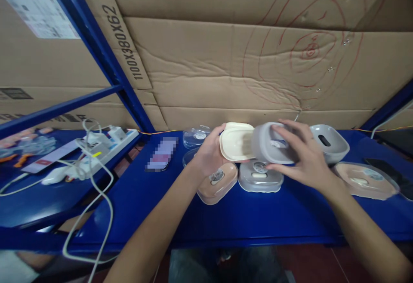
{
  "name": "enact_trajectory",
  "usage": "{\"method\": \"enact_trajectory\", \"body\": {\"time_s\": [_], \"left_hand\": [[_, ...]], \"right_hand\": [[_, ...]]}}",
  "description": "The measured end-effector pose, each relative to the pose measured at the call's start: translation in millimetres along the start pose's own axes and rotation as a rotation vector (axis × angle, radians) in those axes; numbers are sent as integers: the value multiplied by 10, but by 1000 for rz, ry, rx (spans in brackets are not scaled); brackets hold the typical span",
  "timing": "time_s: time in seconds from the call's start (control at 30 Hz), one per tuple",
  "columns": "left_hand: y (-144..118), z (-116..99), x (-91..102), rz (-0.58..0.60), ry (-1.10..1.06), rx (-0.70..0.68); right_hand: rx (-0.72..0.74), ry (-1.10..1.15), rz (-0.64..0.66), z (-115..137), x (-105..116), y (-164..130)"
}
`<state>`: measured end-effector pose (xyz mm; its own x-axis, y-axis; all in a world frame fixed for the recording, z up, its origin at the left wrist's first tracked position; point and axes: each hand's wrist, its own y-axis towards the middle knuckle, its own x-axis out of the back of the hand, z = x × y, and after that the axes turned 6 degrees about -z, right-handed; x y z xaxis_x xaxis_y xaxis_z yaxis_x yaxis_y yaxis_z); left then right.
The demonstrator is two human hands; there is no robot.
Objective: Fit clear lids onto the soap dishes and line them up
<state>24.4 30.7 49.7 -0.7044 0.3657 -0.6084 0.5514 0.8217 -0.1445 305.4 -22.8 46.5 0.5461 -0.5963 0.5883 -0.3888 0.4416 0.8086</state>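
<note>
Above the blue shelf, my left hand [210, 154] is closed on the left edge of a cream plastic box [236, 144]. My right hand [301, 152] grips a grey, slightly blurred plastic box [266, 143] with a round label, thumb below and fingers over its side. The two boxes are close together; whether they touch I cannot tell. Below them are a peach lidded box [217, 185], near my left wrist, and a clear-lidded grey box [260, 180]. Behind my left hand lie clear plastic pieces [196, 136], partly hidden.
A grey box with a dark slot [332, 143] and a peach lidded box [368, 182] sit to the right, beside a dark phone [380, 164]. Leftward are another phone [163, 153], a power strip [111, 149] and loose white cables [108, 201]. Cardboard [200, 59] stands behind.
</note>
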Motion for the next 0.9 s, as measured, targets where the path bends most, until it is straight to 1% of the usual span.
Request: {"method": "enact_trajectory", "body": {"time_s": [0.07,0.13,0.23,0.33,0.47,0.57,0.63,0.7,0.77,0.83,0.9], "left_hand": [[11,31,32,54,42,30],[28,84,63,50,76,6],[50,176,88,13,123,-88],[46,248,67,2,193,-144],[34,290,28,-36,240,-163],[48,284,52,-74,234,-203],[54,256,84,-110,228,-253],[52,210,113,-157,216,-312],[46,149,133,-208,177,-355],[44,83,152,-254,106,-382],[52,17,181,-301,35,-400]], "right_hand": [[111,39,35,70,-243,149],[170,86,67,97,-425,199],[186,112,65,87,-580,137],[160,115,52,74,-658,29],[96,155,57,103,-708,-48],[52,178,50,116,-683,-53],[-50,202,-7,103,-638,-47],[-172,227,-99,79,-584,-39],[-235,232,-174,60,-534,-30],[-224,220,-188,51,-502,-25],[-174,205,-154,50,-502,-29]]}}
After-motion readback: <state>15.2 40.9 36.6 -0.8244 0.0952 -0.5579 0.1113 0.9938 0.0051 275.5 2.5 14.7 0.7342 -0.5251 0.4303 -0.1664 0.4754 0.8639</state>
